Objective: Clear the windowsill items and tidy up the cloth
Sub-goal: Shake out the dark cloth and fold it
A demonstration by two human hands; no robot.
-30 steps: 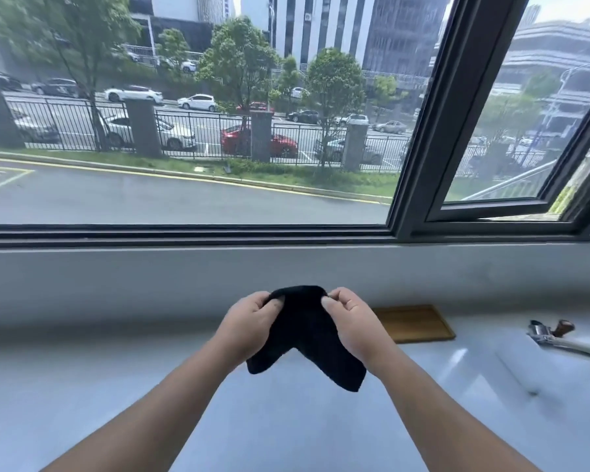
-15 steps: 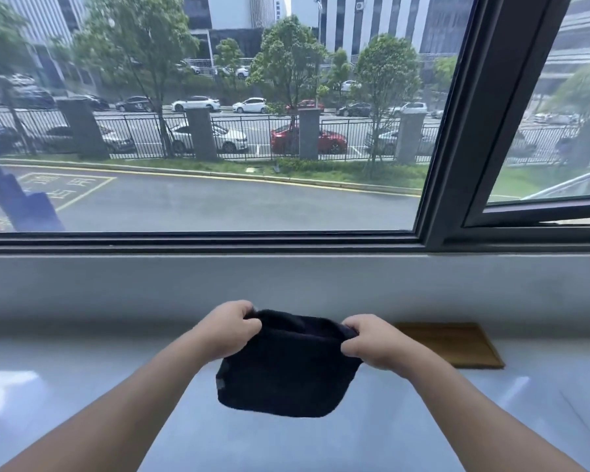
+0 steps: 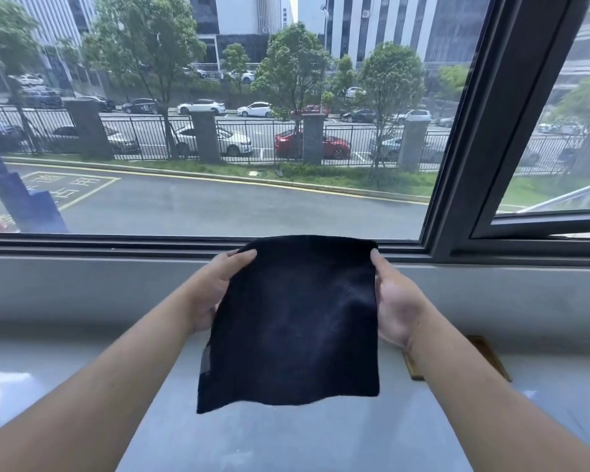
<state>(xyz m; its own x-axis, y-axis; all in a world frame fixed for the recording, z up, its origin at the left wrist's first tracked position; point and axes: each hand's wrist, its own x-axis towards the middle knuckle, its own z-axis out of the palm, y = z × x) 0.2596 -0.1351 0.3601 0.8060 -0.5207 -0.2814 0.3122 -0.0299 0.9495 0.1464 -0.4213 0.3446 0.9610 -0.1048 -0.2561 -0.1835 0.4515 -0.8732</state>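
**Cloth spread flat between both hands**

A wooden tray point(image 3: 487, 352) lies on the windowsill point(image 3: 286, 437) at lower right, partly hidden behind your right forearm. You hold the dark cloth point(image 3: 290, 321) mid-frame above the sill, hanging as a near-square sheet, top edge level. Your left hand point(image 3: 215, 287) and right hand point(image 3: 394, 301) each pinch an upper corner. Half a second ago it was narrower and lower.

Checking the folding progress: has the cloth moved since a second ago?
Yes. The cloth has risen; its top edge now overlaps the window frame, held spread by both hands.
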